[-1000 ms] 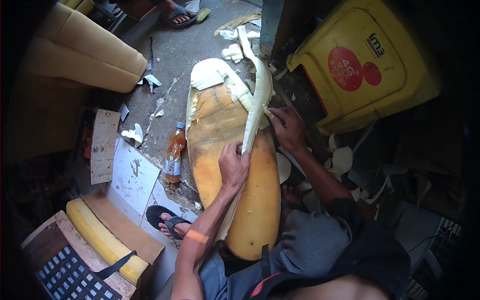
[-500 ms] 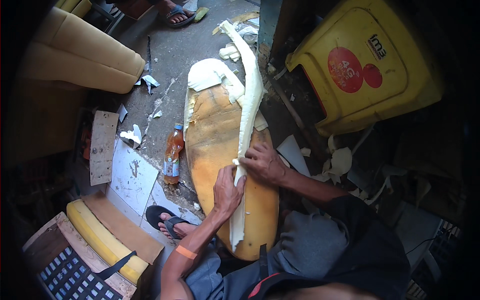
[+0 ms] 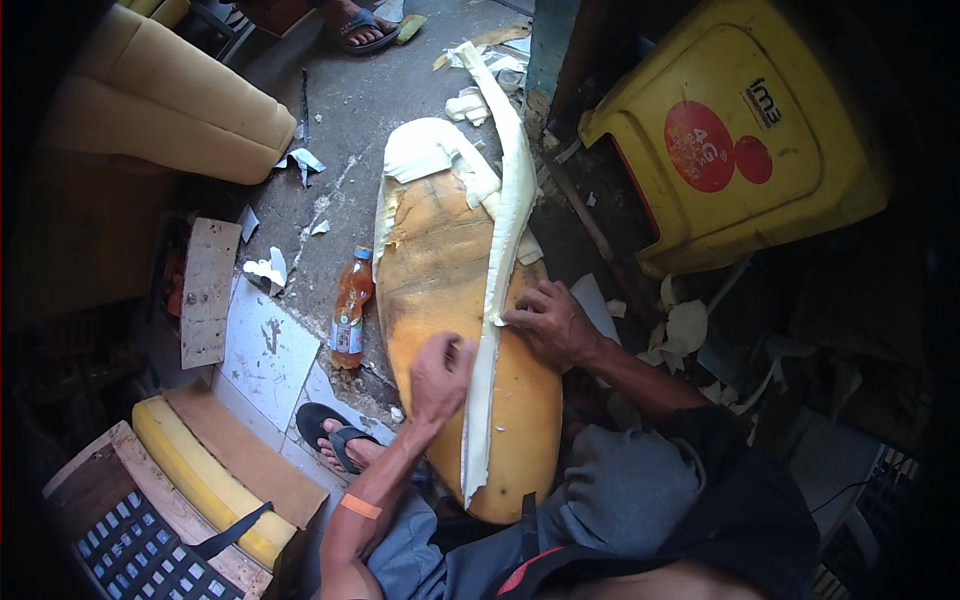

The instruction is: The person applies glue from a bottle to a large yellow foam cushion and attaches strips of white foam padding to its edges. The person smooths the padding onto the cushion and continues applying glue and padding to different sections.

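A long cream foam strip (image 3: 480,410) lies lengthwise along a worn orange oval pad (image 3: 530,430), whose far end carries torn cream foam pieces (image 3: 415,150). My left hand (image 3: 442,375) is just left of the strip over the pad, its curled fingers blurred by motion. My right hand (image 3: 540,318) reaches in from the right and pinches the strip's edge near its middle. A plastic bottle of orange-brown drink (image 3: 350,312) stands left of the pad.
A yellow plastic stool (image 3: 800,190) is at right, a tan cushion (image 3: 180,100) at upper left. A wooden board (image 3: 208,290), a padded piece (image 3: 200,480) and a black lattice item (image 3: 140,545) are at left. Another person's sandaled foot (image 3: 365,30) is at top; foam scraps (image 3: 685,320) litter the floor.
My right hand has come down along the strip toward me since a second ago. My left hand has moved slightly left and lower, and the strip's near end now lies on the pad.
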